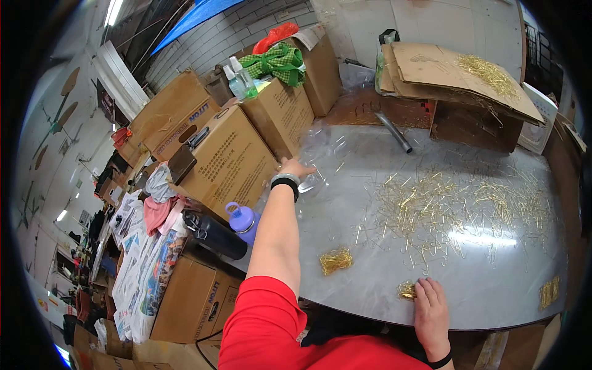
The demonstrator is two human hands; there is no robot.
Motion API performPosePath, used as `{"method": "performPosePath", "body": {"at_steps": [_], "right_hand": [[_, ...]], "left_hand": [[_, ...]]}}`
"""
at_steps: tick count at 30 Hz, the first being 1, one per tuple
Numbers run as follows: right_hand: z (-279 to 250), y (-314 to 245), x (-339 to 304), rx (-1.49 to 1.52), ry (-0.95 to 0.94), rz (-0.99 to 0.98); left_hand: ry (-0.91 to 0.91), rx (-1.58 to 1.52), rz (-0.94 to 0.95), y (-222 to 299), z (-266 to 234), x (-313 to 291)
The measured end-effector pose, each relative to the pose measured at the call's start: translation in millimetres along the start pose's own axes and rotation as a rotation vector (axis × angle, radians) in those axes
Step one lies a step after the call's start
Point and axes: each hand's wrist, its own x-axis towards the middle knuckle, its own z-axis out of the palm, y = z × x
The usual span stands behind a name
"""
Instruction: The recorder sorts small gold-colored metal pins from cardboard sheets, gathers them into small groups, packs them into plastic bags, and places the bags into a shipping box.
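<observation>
My left hand (296,168) stretches to the far left of the grey table, fingers apart, at some clear plastic bags (313,180). Whether a fingertip touches the plastic is hard to see. Close to the front edge, my right hand (431,307) curls over a small bunch of gold wire hooks (406,290), its fingers covering the bunch's right end. Left of it lies a clear packet of gold hooks (336,261). Loose gold hooks (425,203) spread in a wide heap across the middle and right. Another bunch of hooks (549,292) sits at the right edge.
Cardboard boxes (228,163) line the left side, with spray bottles (242,79) on top. A purple bottle (243,221) and a black bottle (216,235) stand beside my left forearm. A metal tube (393,131) and stacked cardboard (456,77) bearing more hooks are at the back.
</observation>
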Motion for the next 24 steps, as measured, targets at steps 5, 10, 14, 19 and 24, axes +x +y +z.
{"method": "performPosePath", "body": {"at_steps": [5, 10, 14, 19, 24], "right_hand": [[2.0, 2.2, -1.1, 0.028, -0.025, 0.044], [0.6, 4.9, 0.7, 0.019, -0.013, 0.054], [0.9, 3.4, -0.9, 0.001, 0.012, 0.028], [5.4, 8.3, -7.5, -0.017, 0.036, 0.007], [4.5, 3.7, -7.7, -0.009, 0.041, 0.006]], "left_hand": [[-0.068, 0.129, 0.063, 10.7, 15.7, -10.8], [-0.083, 0.147, 0.189, 41.8, 4.0, -89.9], [-0.083, 0.112, 0.313, 29.3, 16.5, -124.4], [0.073, -0.008, 0.475, 29.2, 15.0, -164.5], [0.354, 0.165, 0.574, 14.5, 16.0, -161.1]]}}
